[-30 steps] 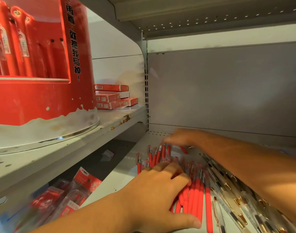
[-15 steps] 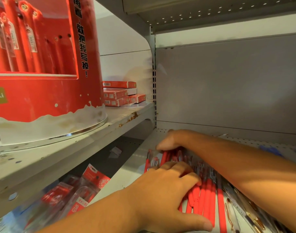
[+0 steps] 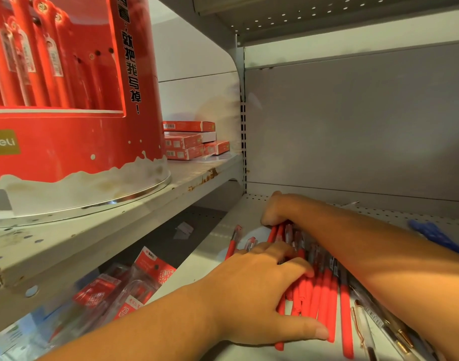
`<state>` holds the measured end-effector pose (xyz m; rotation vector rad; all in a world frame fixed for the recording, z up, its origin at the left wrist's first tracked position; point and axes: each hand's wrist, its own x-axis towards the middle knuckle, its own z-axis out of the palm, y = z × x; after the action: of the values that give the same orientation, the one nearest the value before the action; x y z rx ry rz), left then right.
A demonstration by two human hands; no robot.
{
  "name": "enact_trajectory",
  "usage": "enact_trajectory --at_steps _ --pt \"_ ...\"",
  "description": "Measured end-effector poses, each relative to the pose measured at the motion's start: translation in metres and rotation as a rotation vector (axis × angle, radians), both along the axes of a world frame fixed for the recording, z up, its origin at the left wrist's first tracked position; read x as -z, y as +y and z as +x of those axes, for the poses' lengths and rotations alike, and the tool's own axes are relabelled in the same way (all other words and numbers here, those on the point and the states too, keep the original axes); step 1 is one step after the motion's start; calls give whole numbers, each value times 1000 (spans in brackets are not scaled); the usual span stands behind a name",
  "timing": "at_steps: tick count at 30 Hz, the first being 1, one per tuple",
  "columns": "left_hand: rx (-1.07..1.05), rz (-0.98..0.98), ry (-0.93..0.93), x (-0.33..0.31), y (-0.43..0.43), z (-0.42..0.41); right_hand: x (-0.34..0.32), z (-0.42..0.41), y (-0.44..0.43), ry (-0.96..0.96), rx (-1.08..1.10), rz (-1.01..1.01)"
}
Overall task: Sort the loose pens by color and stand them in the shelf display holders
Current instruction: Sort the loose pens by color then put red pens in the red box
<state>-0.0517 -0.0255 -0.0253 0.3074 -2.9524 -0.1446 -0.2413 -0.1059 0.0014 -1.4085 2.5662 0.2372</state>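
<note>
Red pens [image 3: 324,298], partly hidden beneath left hand [image 3: 259,290], right hand [image 3: 278,208]

Pen pile [image 3: 324,290] on lower shelf [image 3: 245,208] at 5 o'clock, left hand [image 3: 259,295] atop, right hand [image 3: 278,209] at far end, display drum [image 3: 67,147] on upper shelf [image 3: 171,194] at 10 o'clock, boxes [image 3: 189,142] behind it, blister packs [image 3: 114,295] at 7 o'clock.

Flat red boxes [image 3: 189,140] are stacked at the back of the left shelf [image 3: 93,230], whose edge is marked by rust. Blister packs [image 3: 114,290] with red cards are piled on the lower level beneath it, with a paper scrap [image 3: 183,228] behind them.
</note>
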Motion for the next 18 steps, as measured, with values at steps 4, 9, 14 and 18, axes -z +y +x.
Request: enact_trajectory --at_steps 4,9,14,18 --pt "5 -6 -3 -1 0 0 -7 7 8 -221 35 131" --pt "10 -23 -8 1 0 -2 -1 6 3 -13 65 -75" --pt "-2 -25 -12 4 0 -2 0 3 1 140 -45 30" --pt "4 -21 -8 3 1 -2 5 -2 2 59 13 -59"
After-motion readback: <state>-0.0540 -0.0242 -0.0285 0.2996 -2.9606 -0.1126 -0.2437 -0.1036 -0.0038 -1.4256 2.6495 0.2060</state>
